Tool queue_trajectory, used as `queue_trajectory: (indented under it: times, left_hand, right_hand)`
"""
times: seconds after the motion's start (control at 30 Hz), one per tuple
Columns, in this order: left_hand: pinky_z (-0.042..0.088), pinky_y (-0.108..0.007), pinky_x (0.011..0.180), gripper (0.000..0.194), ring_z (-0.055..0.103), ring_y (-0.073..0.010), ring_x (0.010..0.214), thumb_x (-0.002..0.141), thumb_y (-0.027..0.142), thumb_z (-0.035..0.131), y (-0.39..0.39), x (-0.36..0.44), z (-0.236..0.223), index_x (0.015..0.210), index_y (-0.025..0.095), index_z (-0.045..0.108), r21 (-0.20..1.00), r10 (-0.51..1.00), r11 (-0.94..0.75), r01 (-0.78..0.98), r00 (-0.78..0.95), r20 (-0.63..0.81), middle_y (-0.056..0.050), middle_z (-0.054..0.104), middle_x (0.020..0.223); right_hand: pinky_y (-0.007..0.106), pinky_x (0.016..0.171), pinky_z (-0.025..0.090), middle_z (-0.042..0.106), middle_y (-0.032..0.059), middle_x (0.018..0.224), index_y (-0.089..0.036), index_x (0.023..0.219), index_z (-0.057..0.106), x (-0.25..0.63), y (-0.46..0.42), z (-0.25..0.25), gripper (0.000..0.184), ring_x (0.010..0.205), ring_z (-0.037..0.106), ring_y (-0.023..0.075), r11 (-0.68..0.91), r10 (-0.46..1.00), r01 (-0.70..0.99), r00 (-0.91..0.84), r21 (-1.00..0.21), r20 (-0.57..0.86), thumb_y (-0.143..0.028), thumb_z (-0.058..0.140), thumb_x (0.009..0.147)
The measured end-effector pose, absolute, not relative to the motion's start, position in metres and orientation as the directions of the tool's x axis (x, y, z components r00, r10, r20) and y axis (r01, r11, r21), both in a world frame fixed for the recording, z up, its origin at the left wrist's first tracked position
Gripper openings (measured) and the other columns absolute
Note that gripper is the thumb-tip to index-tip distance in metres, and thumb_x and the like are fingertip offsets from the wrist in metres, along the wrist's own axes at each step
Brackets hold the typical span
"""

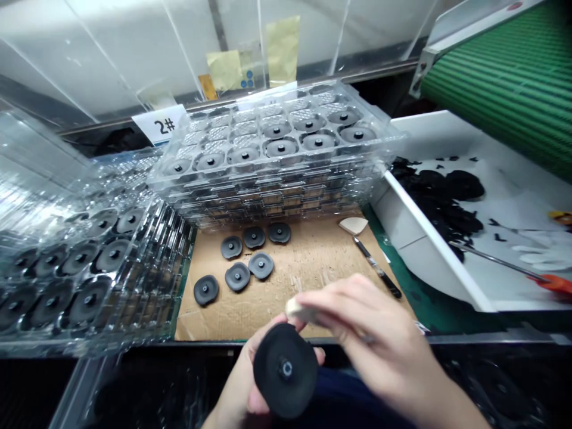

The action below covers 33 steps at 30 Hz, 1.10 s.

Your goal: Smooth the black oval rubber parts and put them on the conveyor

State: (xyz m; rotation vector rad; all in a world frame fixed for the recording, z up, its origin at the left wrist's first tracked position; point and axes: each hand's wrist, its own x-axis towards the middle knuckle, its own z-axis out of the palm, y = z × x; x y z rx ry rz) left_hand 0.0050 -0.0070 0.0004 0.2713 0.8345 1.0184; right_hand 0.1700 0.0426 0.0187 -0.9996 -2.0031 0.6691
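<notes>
My left hand (250,372) grips a round black part (286,390) by its edge, its dished face with a small central stub turned up to me. Against the far edge of that part, my right hand (370,333) is closed around a small cream-coloured piece (294,307). That hand is blurred, so the piece's kind is unclear. Several similar black discs (238,276) lie on the cardboard sheet (281,310) beyond my hands. To the right on the sheet are a craft knife (378,266) and a pale wedge-shaped pad (354,225).
A stack of clear plastic trays (268,179) stands behind the cardboard, its top partly filled with discs. More clear trays (134,286) are stacked at left. On the right, a white bin (429,238) holds black parts and an orange-handled tool (552,283), below a green conveyor belt (509,77).
</notes>
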Motion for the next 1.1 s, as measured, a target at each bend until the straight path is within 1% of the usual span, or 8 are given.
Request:
queue_trajectory:
  times: [0.17, 0.27, 0.4, 0.53, 0.67, 0.8, 1.0, 1.1]
  left_hand:
    - [0.052, -0.029, 0.082, 0.057, 0.066, -0.0221, 0.095, 0.048, 0.038, 0.082, -0.005, 0.002, 0.0, 0.102, 0.033, 0.068, 0.393, 0.839, 0.527, -0.753, 0.388, -0.382, 0.0, 0.07, 0.111]
    - [0.052, -0.03, 0.082, 0.052, 0.067, -0.0222, 0.093, 0.05, 0.041, 0.08, -0.005, 0.002, -0.004, 0.099, 0.032, 0.069, 0.306, 0.821, 0.547, -0.779, 0.429, -0.377, 0.001, 0.073, 0.101]
    - [0.053, -0.03, 0.077, 0.051, 0.068, -0.023, 0.091, 0.059, 0.053, 0.069, -0.006, 0.002, -0.01, 0.105, 0.03, 0.067, 0.271, 0.808, 0.569, -0.777, 0.465, -0.361, -0.002, 0.073, 0.1]
    - [0.052, -0.027, 0.067, 0.047, 0.069, -0.0173, 0.073, 0.07, 0.054, 0.06, -0.006, 0.003, -0.018, 0.114, 0.038, 0.059, 0.495, 0.891, 0.453, -0.741, 0.363, -0.272, -0.002, 0.07, 0.104]
    - [0.046, -0.033, 0.085, 0.072, 0.063, -0.0231, 0.096, 0.065, 0.021, 0.075, -0.007, 0.01, -0.028, 0.128, 0.04, 0.045, 0.931, 0.999, -0.02, -0.364, 0.037, 0.036, -0.006, 0.066, 0.111]
    - [0.044, -0.036, 0.09, 0.089, 0.06, -0.0235, 0.101, 0.061, 0.001, 0.072, -0.008, 0.014, -0.034, 0.132, 0.042, 0.036, 0.958, 0.959, -0.283, -0.039, 0.005, 0.283, -0.006, 0.066, 0.113]
    - [0.042, -0.033, 0.093, 0.097, 0.059, -0.0235, 0.106, 0.059, 0.014, 0.078, -0.004, 0.001, -0.033, 0.138, 0.037, 0.026, 0.964, 0.956, -0.257, 0.066, 0.166, 0.243, -0.007, 0.063, 0.118]
    - [0.044, -0.029, 0.088, 0.056, 0.062, -0.022, 0.097, 0.063, 0.036, 0.074, 0.001, -0.004, -0.031, 0.116, 0.031, 0.059, 0.999, 0.954, 0.054, 0.0, 0.295, -0.051, -0.005, 0.07, 0.104]
  right_hand:
    - [0.027, 0.067, 0.052, 0.066, 0.0043, 0.093, -0.025, 0.095, 0.068, 0.193, 0.052, -0.053, 0.021, 0.079, 0.063, 0.0159, 0.206, 0.967, 0.505, -0.237, -0.838, 0.094, -0.025, 0.049, 0.086]
    - [0.035, 0.068, 0.054, 0.056, 0.013, 0.116, -0.019, 0.1, 0.067, 0.183, 0.045, -0.099, 0.026, 0.077, 0.063, 0.0171, 0.128, 0.992, 0.56, -0.084, -0.819, 0.098, -0.024, 0.046, 0.084]
    - [0.028, 0.062, 0.055, 0.047, 0.0152, 0.128, -0.019, 0.111, 0.06, 0.176, 0.031, -0.102, 0.029, 0.07, 0.062, 0.0124, 0.09, 0.992, 0.557, 0.019, -0.826, 0.121, -0.024, 0.044, 0.087]
    - [0.025, 0.072, 0.055, 0.06, 0.0086, 0.111, -0.022, 0.102, 0.063, 0.18, 0.02, -0.067, 0.023, 0.098, 0.061, 0.0184, 0.151, 0.987, 0.537, -0.041, -0.83, 0.153, -0.023, 0.044, 0.088]
    - [0.023, 0.069, 0.054, 0.066, 0.006, 0.095, -0.021, 0.113, 0.056, 0.184, 0.006, -0.053, 0.027, 0.081, 0.065, 0.0149, 0.225, 0.97, 0.58, -0.06, -0.783, 0.234, -0.019, 0.047, 0.087]
    - [0.026, 0.074, 0.051, 0.065, 0.0056, 0.1, -0.024, 0.128, 0.046, 0.191, -0.003, -0.055, 0.046, 0.085, 0.062, 0.0148, 0.466, 0.884, 0.552, -0.271, -0.691, 0.38, -0.01, 0.048, 0.085]
    - [0.029, 0.067, 0.045, 0.064, 0.007, 0.101, -0.025, 0.126, 0.052, 0.203, 0.011, -0.043, 0.037, 0.079, 0.057, 0.0158, 0.62, 0.776, 0.478, -0.491, -0.622, 0.396, -0.033, 0.049, 0.09]
    - [0.027, 0.061, 0.041, 0.065, 0.0049, 0.082, -0.021, 0.104, 0.064, 0.197, 0.017, -0.033, 0.029, 0.068, 0.054, 0.014, 0.617, 0.776, 0.384, -0.444, -0.687, 0.448, -0.039, 0.045, 0.091]
